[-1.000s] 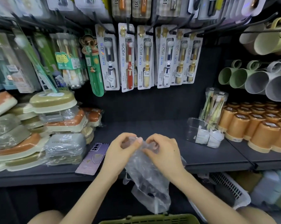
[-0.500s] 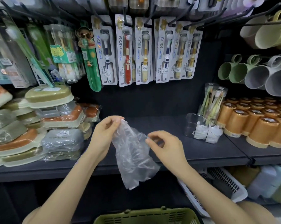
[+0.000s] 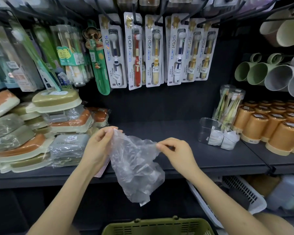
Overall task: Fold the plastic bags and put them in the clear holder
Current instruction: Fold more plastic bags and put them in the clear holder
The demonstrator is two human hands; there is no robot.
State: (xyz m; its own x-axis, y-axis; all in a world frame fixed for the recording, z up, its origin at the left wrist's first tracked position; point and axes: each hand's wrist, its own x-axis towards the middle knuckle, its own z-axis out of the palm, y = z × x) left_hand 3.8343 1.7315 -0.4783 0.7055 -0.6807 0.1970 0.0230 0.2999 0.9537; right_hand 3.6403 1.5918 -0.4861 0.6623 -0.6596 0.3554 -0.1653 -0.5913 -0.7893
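A crumpled clear plastic bag (image 3: 134,167) hangs in front of the dark shelf (image 3: 210,160). My left hand (image 3: 98,146) pinches its upper left corner between thumb and fingers. My right hand (image 3: 176,153) pinches the upper right edge, so the top of the bag stretches between both hands while the rest droops below the shelf edge. The clear holder (image 3: 215,133) stands on the shelf to the right, apart from my hands, with folded whitish bags inside.
Stacked wrapped soap boxes (image 3: 41,129) fill the shelf's left side. Orange cups (image 3: 270,126) and a clear toothbrush tube (image 3: 229,102) stand right of the holder. Kids toothbrush packs (image 3: 153,50) hang above. A green basket (image 3: 158,226) and a white basket (image 3: 236,195) sit below.
My hands have moved apart from the middle, spreading the bag's top edge. The bag now hangs open between them, and my left hand hides most of the phone on the shelf.
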